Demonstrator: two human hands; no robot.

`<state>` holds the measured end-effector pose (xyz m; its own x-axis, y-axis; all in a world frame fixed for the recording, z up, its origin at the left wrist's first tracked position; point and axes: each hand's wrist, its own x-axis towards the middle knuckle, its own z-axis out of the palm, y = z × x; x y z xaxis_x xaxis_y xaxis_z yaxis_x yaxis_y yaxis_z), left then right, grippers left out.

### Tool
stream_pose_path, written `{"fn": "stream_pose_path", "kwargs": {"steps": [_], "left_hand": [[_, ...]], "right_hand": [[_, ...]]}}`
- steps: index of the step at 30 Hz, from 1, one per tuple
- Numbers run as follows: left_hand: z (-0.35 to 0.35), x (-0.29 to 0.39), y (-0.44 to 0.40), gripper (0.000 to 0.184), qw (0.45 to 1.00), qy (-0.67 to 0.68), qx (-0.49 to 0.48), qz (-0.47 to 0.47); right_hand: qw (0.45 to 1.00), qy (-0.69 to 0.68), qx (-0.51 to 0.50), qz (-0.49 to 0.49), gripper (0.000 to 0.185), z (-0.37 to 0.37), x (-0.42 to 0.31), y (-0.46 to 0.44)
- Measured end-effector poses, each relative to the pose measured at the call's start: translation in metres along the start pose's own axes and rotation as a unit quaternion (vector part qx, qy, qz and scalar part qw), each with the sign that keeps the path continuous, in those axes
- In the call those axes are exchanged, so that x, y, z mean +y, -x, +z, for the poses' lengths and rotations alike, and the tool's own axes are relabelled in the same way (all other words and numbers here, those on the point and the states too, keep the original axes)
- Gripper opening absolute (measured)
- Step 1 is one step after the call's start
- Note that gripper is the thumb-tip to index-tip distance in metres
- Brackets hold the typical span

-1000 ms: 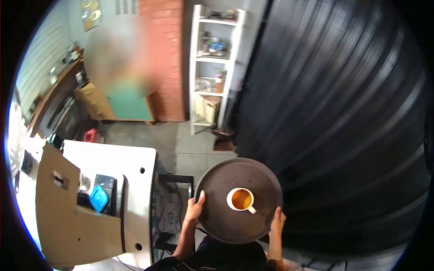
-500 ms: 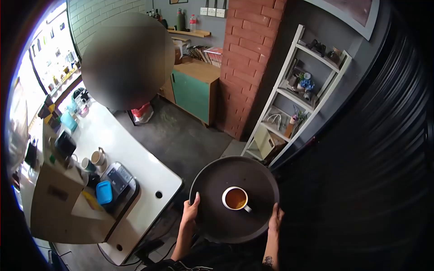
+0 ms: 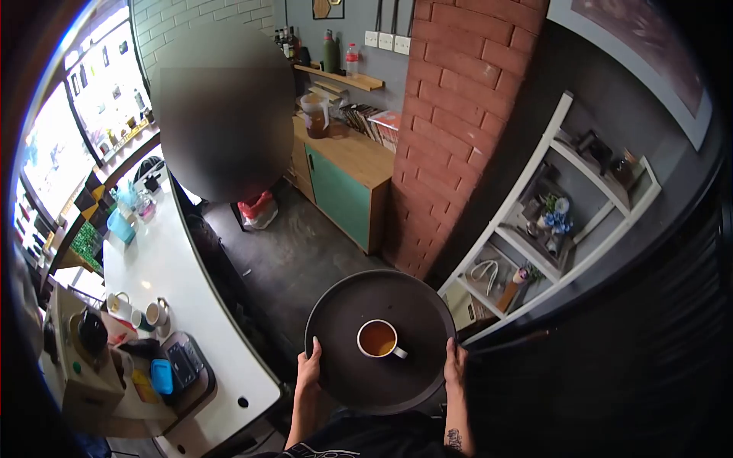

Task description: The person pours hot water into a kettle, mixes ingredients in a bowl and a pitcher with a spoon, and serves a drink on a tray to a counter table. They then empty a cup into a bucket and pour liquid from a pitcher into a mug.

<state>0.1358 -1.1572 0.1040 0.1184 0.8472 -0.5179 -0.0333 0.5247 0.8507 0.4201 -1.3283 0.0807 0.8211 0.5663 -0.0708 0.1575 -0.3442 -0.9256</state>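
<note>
A round dark brown tray [image 3: 328, 359] is held level in front of my body. Its left edge is gripped by my left hand [image 3: 308, 368], with the thumb on the rim. At the right edge my right hand [image 3: 456, 363] is closed on the rim. Near the middle of the tray stands a white cup [image 3: 377, 338] of amber-brown liquid, its handle pointing to the lower right. Neither hand touches the cup. The fingers under the tray are hidden.
To the left runs a white counter [image 3: 221, 336] with mugs [image 3: 156, 313], a blue container [image 3: 161, 376] and a scale. A blurred shape covers someone beyond it. Further back are a green-doored cabinet [image 3: 340, 191] and a brick pillar [image 3: 450, 137]; a white shelf [image 3: 527, 221] leans at right.
The view has swung left, so the pillar and shelf now appear further right. Tray and cup sit slightly further left in view, still held by both hands.
</note>
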Motion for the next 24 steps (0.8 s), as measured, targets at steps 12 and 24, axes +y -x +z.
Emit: {"fn": "stream_pose_path", "kwargs": {"steps": [12,24], "left_hand": [[0.105,0.108,-0.213,0.051,0.995,0.044,-0.09,-0.014],[0.084,0.16,-0.4,0.053,0.994,0.099,0.004,-0.055]], "right_hand": [[0.99,-0.065,0.113,0.045,0.058,0.109,-0.011,-0.21],[0.998,-0.062,-0.029,-0.009,0.046,0.288,-0.078,-0.38]]}}
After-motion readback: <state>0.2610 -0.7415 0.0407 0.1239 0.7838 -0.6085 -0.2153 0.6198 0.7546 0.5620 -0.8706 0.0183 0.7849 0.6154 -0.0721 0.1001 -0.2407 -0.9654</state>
